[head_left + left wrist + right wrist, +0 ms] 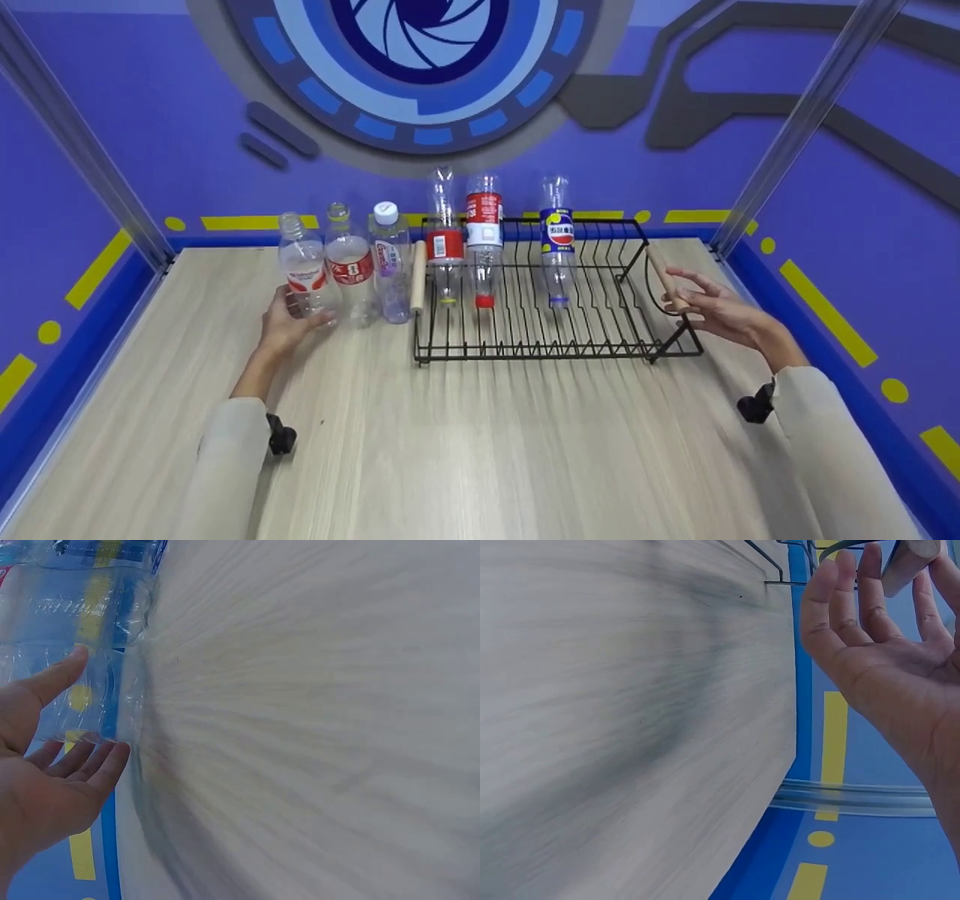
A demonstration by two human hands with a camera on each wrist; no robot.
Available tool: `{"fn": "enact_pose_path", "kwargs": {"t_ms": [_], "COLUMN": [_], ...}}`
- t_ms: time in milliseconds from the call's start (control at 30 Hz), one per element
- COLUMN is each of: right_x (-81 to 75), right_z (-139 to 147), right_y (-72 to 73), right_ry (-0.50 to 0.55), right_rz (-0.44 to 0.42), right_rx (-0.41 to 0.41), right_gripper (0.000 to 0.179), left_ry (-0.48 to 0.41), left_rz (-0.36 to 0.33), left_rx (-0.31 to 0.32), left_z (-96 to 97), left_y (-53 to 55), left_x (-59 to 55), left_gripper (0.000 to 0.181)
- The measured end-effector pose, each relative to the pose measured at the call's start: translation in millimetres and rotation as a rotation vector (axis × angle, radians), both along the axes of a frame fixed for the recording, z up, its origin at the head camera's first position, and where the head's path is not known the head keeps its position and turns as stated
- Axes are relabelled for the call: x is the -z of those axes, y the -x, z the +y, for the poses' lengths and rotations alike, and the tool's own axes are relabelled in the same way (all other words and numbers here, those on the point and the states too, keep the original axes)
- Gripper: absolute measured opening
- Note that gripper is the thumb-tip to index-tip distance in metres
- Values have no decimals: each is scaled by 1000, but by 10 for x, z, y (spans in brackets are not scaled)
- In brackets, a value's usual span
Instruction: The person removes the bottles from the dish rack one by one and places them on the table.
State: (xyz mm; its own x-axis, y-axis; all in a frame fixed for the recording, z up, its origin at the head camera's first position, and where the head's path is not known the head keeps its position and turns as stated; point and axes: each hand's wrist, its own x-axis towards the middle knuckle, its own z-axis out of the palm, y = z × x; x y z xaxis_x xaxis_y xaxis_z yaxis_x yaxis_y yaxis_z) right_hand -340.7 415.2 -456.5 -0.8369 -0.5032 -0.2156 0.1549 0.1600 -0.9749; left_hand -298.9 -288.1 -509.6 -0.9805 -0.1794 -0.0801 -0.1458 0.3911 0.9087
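Note:
My left hand (pixel 285 326) is around the lower part of a clear plastic bottle (pixel 304 281) with a red-and-white label, leftmost of three standing on the table. The left wrist view shows thumb and fingers on either side of this bottle (pixel 90 690). Beside it stand a red-labelled bottle (pixel 352 274) and a white-capped bottle (pixel 391 262). My right hand (pixel 724 309) holds the right wooden handle (pixel 664 277) of a black wire rack (pixel 540 349). In the right wrist view, bent fingers surround the handle's end (pixel 911 566).
Inside the rack are three clear bottles, caps downward: one yellow-capped (pixel 446 244), one red-capped (pixel 484 217), one purple-capped with a blue label (pixel 558 229). A second wooden handle (pixel 418 277) is on the rack's left. Blue-purple panels (pixel 187 135) enclose the wooden table (pixel 450 450).

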Motion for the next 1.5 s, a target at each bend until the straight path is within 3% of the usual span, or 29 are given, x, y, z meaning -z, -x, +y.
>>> {"fn": "enact_pose_path", "kwargs": {"t_ms": [200,467,700,900,1033,1167,1300,1500], "right_x": [-5,10,9,-8,-7,-3,-4,-10], "right_z": [-17,29,44,33,9,-11,-26,-21], "right_y": [1,4,2,-9,-15,-19,-16,-27], "right_ry": [-85,-80,-78,-96,-98,-98,-118,-147], "right_rz": [29,9,7,16,16,14,24,35], "right_rx": [1,7,6,12,27,33,17,15], "right_gripper": [56,58,57,56,56,55,54,55], "left_ry": [-5,22,13,-11,-21,-40,-31,-110], "left_rz": [-42,-78,-109,-122,-87,-63,-24,21], "left_rx": [19,49,56,155,210,299,389,413], "left_z": [8,14,-33,-9,108,281,471,819], "left_y": [-2,-34,-226,-470,-603,-658,-645,-531], "left_x": [-21,-65,-243,-333,-373,-434,-486,-448], "left_gripper": [96,97,87,76,63,52,50,56]}}
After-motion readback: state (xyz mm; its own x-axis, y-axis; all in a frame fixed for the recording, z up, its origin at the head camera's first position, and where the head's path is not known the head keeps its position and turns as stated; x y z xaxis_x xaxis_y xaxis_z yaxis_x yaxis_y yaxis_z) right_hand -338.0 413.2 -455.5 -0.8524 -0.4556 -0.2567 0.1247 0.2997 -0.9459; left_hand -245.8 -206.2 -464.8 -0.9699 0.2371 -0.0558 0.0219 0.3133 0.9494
